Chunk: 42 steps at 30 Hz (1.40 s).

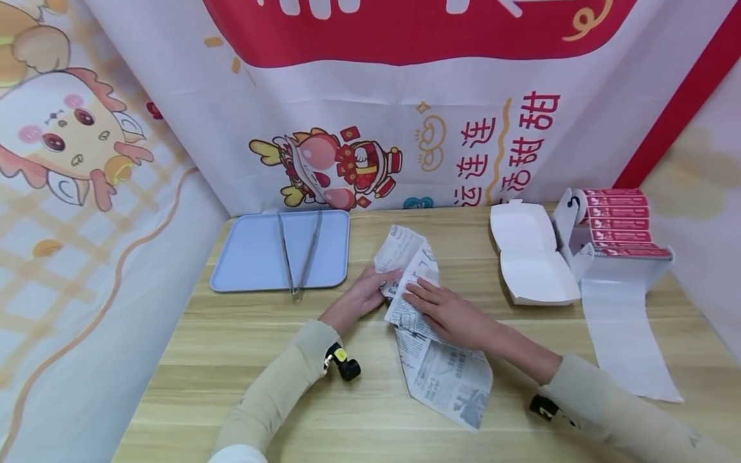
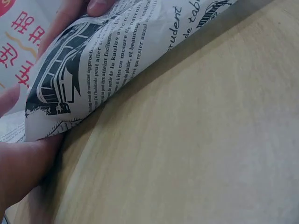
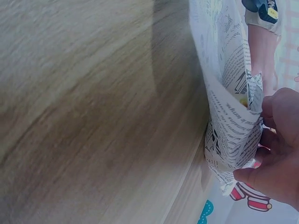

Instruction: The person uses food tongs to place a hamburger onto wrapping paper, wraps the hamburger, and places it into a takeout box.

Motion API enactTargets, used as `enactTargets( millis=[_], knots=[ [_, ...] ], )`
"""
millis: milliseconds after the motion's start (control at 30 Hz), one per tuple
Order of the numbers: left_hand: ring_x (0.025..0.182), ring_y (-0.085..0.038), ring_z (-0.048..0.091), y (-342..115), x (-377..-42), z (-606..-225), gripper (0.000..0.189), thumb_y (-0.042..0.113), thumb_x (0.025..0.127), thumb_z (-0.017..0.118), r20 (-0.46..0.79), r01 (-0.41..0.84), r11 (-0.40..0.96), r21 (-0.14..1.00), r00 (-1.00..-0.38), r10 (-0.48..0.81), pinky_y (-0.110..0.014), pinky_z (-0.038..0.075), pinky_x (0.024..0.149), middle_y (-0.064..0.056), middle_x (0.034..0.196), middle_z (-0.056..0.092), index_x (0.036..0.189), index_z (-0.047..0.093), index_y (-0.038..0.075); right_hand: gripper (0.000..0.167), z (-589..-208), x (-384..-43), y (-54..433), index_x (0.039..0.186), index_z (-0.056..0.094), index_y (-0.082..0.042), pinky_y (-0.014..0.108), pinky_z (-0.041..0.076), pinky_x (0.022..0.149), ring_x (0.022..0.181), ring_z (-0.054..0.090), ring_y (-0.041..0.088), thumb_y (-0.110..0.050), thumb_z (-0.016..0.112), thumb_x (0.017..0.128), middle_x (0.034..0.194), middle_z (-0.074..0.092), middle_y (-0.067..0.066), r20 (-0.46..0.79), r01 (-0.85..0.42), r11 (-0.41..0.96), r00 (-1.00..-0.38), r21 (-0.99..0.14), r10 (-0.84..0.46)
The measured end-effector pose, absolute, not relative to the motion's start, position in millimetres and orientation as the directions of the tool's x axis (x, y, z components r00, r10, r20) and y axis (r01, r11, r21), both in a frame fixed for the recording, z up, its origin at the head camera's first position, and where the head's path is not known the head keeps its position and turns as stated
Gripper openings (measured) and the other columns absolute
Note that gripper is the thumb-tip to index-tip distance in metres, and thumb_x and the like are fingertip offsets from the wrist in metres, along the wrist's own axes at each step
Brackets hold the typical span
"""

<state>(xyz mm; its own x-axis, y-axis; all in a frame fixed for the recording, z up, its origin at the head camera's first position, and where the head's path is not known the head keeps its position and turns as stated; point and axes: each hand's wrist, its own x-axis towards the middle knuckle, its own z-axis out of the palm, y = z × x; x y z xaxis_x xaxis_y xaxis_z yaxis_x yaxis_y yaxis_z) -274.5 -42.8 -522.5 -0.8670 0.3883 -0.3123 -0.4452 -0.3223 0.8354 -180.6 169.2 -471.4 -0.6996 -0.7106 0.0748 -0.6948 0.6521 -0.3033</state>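
A sheet of newspaper-print wrapping paper (image 1: 446,373) lies slantwise on the table, its far part folded over into a bundle. My left hand (image 1: 366,292) grips the bundle's left side; in the left wrist view the printed paper (image 2: 112,60) runs over that hand. From the right, my right hand (image 1: 451,312) lies across the folded flap. In the right wrist view its thumb (image 3: 245,175) and curled fingers hold the paper's edge (image 3: 233,121). A small yellow-orange bit (image 3: 243,101) shows inside the fold; the rest of the contents is hidden.
A blue tray (image 1: 249,257) with metal tongs (image 1: 298,270) on it stands at the back left. Back right are an open white paper box (image 1: 529,257) and a dispenser with a red label roll (image 1: 619,218), its white strip (image 1: 625,341) trailing forward. A printed cloth (image 1: 370,96) hangs behind.
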Motion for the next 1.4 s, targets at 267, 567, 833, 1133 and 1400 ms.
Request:
enactTargets(
  millis=[267,567,833,1133,1400],
  knots=[
    [0.108,-0.021,0.068,-35.8,-273.7,-522.2,0.049,-0.006,0.090,0.065,-0.347,-0.420,-0.219,0.881,-0.887,0.306,-0.034,0.057,0.095,-0.017,0.130,0.064,0.137,0.053,0.001,0.054,-467.8,-178.6,168.5,0.154,0.037,-0.013,0.053,0.032,0.119,0.152,0.026,0.032,-0.018,0.053,0.103,0.162,0.034,0.008,0.069,-0.680,0.656,-0.709,-0.327,-0.702],
    [0.098,-0.018,0.071,-33.5,-273.1,-521.5,0.050,-0.003,0.082,0.074,-0.336,-0.366,-0.107,0.924,-0.914,0.229,-0.031,0.059,0.087,-0.017,0.125,0.068,0.130,0.061,0.001,0.054,-468.4,-177.8,168.8,0.155,0.036,-0.013,0.053,0.031,0.120,0.152,0.026,0.032,-0.017,0.053,0.103,0.162,0.033,0.008,0.066,-0.667,0.656,-0.718,-0.353,-0.693],
    [0.084,-0.009,0.070,-46.1,-277.6,-517.8,0.036,0.013,0.083,0.079,-0.146,-0.109,0.138,0.984,-0.946,0.289,-0.024,0.058,0.076,-0.012,0.111,0.075,0.117,0.072,0.004,0.053,-470.6,-178.4,169.2,0.155,0.036,-0.014,0.052,0.030,0.120,0.152,0.026,0.030,-0.017,0.051,0.104,0.162,0.033,0.007,0.081,-0.678,0.651,-0.711,-0.340,-0.698],
    [0.084,-0.014,0.059,-48.9,-294.0,-484.1,0.026,0.031,0.095,0.068,0.018,0.367,0.496,0.787,-0.817,0.576,-0.027,0.050,0.077,-0.004,0.094,0.066,0.106,0.066,0.008,0.054,-473.3,-177.4,168.6,0.155,0.037,-0.014,0.053,0.032,0.119,0.152,0.026,0.030,-0.019,0.053,0.103,0.162,0.034,0.007,0.082,-0.685,0.665,-0.713,-0.299,-0.697],
    [0.105,-0.016,0.067,-45.8,-287.8,-471.7,0.045,0.022,0.105,0.049,0.010,0.536,0.539,0.650,-0.716,0.698,-0.036,0.055,0.097,-0.013,0.127,0.068,0.149,0.041,0.017,0.054,-475.5,-177.2,166.8,0.154,0.037,-0.010,0.055,0.036,0.116,0.151,0.029,0.031,-0.017,0.054,0.102,0.160,0.036,0.011,0.113,-0.660,0.676,-0.737,-0.328,-0.666]
  ],
)
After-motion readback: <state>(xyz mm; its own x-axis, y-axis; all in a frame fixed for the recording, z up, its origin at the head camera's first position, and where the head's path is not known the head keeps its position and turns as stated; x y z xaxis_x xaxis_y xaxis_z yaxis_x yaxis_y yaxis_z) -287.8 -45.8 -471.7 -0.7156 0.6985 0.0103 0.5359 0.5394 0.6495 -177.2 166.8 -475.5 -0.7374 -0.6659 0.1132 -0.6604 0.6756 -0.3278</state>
